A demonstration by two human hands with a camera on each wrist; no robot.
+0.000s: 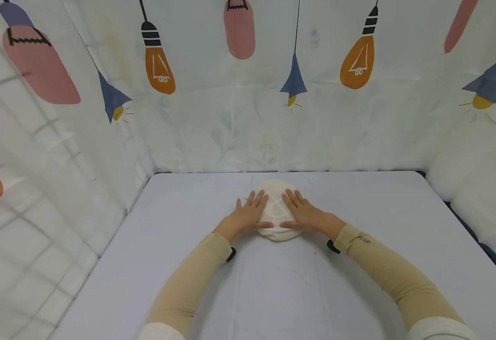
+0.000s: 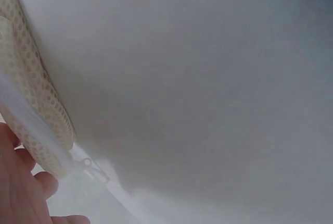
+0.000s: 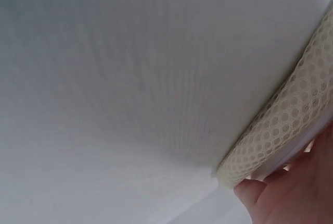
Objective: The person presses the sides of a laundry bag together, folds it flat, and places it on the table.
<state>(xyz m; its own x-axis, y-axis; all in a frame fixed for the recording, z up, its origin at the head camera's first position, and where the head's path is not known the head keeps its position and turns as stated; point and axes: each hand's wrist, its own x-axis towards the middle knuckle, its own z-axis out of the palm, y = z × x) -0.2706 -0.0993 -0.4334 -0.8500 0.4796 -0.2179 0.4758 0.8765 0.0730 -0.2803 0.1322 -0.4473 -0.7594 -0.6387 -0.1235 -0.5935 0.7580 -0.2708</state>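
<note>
Unreadable lettering [image 1: 364,239] on right sleeve [image 1: 400,282]

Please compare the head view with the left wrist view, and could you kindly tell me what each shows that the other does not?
Only the head view shows the right hand, the tan sleeves and the lamp-patterned backdrop.

Only the left wrist view makes out what looks like a zip pull at the edge of the cream mesh bag; in the head view it is too small to tell.

Both show the left hand touching that bag, and the pale table.
</note>
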